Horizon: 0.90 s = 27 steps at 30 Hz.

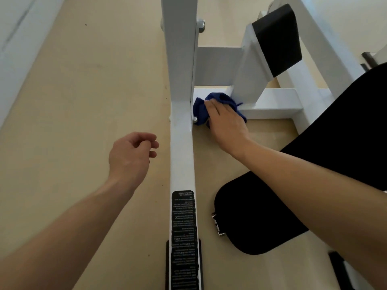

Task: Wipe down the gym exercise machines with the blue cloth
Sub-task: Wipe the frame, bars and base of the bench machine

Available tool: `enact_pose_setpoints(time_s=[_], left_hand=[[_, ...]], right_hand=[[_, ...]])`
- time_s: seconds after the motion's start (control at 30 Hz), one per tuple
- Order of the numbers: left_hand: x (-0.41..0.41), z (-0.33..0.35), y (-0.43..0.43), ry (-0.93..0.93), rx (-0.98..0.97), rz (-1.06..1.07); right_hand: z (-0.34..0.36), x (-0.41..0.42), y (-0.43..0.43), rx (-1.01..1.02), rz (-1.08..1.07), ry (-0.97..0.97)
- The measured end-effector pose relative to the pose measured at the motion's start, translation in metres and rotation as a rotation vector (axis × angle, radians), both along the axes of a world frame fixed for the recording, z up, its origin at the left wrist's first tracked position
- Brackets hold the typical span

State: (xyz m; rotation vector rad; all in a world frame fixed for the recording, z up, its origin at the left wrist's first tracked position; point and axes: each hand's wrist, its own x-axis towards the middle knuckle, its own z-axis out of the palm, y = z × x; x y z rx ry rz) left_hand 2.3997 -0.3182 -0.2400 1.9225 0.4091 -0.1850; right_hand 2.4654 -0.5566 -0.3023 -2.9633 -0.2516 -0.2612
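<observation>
A white steel exercise machine frame (181,143) runs up the middle of the head view, with a crossbar (272,105) low near the floor. The crumpled blue cloth (219,101) lies on that crossbar where it meets the upright post. My right hand (226,122) grips the cloth from above and presses it against the white metal; its fingertips are buried in the fabric. My left hand (132,158) hovers over the floor left of the frame, fingers loosely curled, holding nothing.
A black seat pad (257,218) sits under my right forearm, a larger black pad (345,126) to the right. A black roller pad (276,40) is mounted higher up. A black warning label (184,237) covers the near beam. Beige floor (83,101) extends left to a white wall base.
</observation>
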Motion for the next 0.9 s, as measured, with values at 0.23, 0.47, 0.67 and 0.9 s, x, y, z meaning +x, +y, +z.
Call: enact_pose_setpoints(time_s=[0.23,0.47,0.67,0.9], left_hand=[[0.008,0.002,-0.007,-0.027,0.017,0.018],[0.007,0.010,-0.013,-0.157,0.070,-0.052],[0.002,0.015,-0.044,-0.348,0.202,-0.258],[0.023,0.015,-0.112,-0.389,0.425,-0.718]], right_hand=[[0.024,0.046,0.019,0.031,-0.050,0.043],[0.014,0.016,0.000,0.020,0.007,0.191],[0.030,-0.002,0.012,0.185,-0.093,0.188],[0.066,-0.061,-0.025,0.773,-0.196,0.041]])
